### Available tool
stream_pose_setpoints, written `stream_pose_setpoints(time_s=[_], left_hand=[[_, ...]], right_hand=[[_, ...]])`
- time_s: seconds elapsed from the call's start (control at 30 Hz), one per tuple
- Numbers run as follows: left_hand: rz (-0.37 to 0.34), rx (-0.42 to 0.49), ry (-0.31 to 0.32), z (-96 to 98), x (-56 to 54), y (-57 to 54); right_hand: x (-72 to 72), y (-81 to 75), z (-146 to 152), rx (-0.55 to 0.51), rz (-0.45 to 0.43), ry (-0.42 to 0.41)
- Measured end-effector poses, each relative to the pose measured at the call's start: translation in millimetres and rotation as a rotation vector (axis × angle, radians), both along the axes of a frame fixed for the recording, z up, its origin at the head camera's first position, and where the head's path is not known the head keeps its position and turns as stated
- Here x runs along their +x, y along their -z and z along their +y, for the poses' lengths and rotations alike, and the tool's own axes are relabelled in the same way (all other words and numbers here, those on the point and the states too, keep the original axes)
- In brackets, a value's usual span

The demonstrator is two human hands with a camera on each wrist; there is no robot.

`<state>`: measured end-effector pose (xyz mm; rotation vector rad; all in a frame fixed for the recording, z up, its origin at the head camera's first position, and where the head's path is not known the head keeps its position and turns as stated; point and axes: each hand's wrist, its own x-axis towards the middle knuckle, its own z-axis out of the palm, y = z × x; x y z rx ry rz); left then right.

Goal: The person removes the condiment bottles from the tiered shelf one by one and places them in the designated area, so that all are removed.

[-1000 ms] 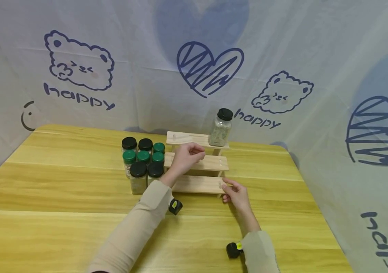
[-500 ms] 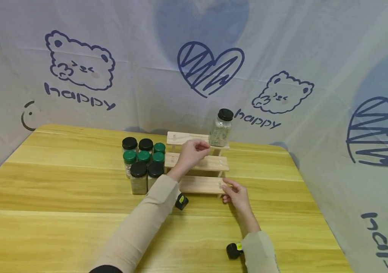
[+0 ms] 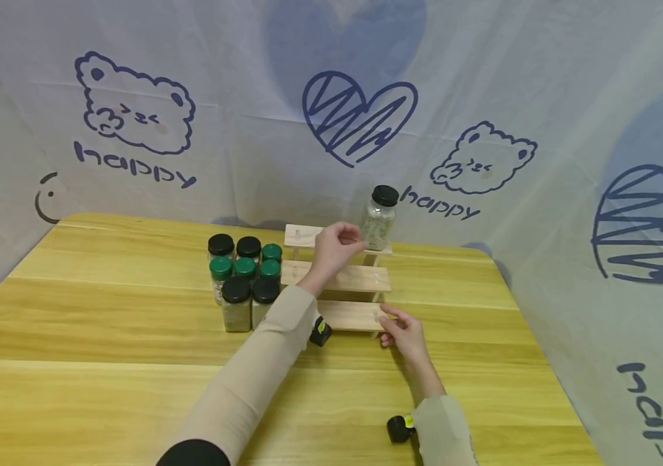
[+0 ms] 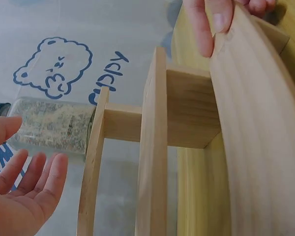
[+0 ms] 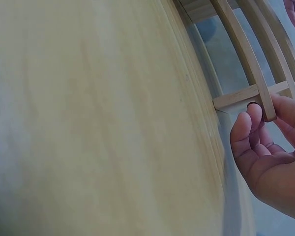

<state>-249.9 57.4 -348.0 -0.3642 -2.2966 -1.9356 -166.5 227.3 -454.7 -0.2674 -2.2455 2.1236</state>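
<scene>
A three-step wooden display rack (image 3: 349, 315) stands on the table. On the right end of its top step sits an upright glass jar (image 3: 379, 223) with a black lid and greenish-grey flakes inside. My left hand (image 3: 334, 251) is just left of this jar, thumb and fingers apart and bent loosely. In the left wrist view, the fingers (image 4: 54, 184) are beside the jar's body and hold nothing. With my right hand (image 3: 407, 333) I pinch the right end of the lowest step. The right wrist view has the thumb and fingers (image 5: 242, 129) on both sides of that board.
Left of the rack, several spice jars with black lids (image 3: 237, 289) and green lids (image 3: 221, 266) stand packed together. They are close to my left forearm. A white printed curtain (image 3: 238, 129) hangs behind the wooden table (image 3: 104, 310).
My left hand has moved right and slightly up, across the rack to the jar on the top step. The right hand stays on the lowest step. Rack and jars have not moved.
</scene>
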Motion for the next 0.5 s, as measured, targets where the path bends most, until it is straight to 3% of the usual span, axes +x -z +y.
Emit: stream_pose_setpoints(time_s=[0.13,0.27,0.5], left_hand=[[-0.006,0.033,-0.035,1.7,-7.4,-4.3],[0.005,0.009,-0.056,4.2,-13.0,-11.4],[-0.012,-0.044,-0.042,9.7,-23.5,-15.7]], right_hand=[[0.0,-0.2,0.8,0.009,-0.001,0.001],[0.2,-0.1,1.3,0.011,-0.007,0.002],[0.4,1.3,0.8,0.010,-0.008,0.000]])
